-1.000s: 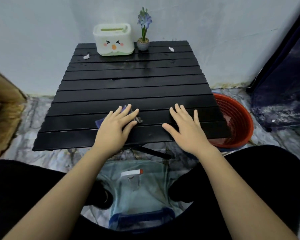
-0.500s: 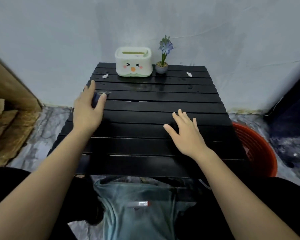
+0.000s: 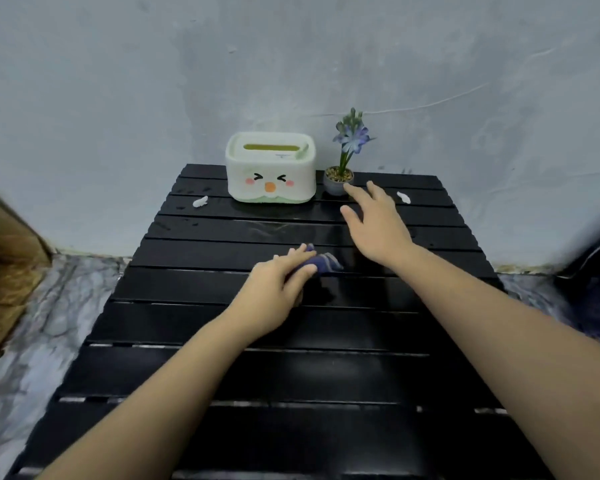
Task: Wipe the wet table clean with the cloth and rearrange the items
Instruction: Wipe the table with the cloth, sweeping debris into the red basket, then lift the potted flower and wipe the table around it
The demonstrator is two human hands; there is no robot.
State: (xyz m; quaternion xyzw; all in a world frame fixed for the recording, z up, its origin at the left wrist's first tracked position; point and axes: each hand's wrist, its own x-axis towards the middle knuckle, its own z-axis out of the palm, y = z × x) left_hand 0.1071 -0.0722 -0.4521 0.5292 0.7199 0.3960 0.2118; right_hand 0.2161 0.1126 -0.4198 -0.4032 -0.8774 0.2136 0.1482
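Note:
A black slatted table (image 3: pixel 194 375) fills the middle of the view, with a wet sheen on its far slats. My left hand (image 3: pixel 274 289) presses a bunched blue cloth (image 3: pixel 321 262) onto the table's middle. My right hand (image 3: pixel 378 223) is stretched toward the back, fingers apart, with the fingertips just short of a small grey pot holding a purple flower (image 3: pixel 338 183). A white and green tissue box with a cartoon face (image 3: pixel 271 168) stands at the back centre, left of the pot.
Two small white scraps lie on the back slats, one on the left (image 3: pixel 200 201) and one on the right (image 3: pixel 403 197). A grey wall rises directly behind the table. Brown cardboard (image 3: pixel 4 258) leans at the left, over a marbled floor.
My left hand has slid the cloth from the table's left side to its middle. My right hand has lifted off the table and reached back toward the flower pot. The view has moved closer.

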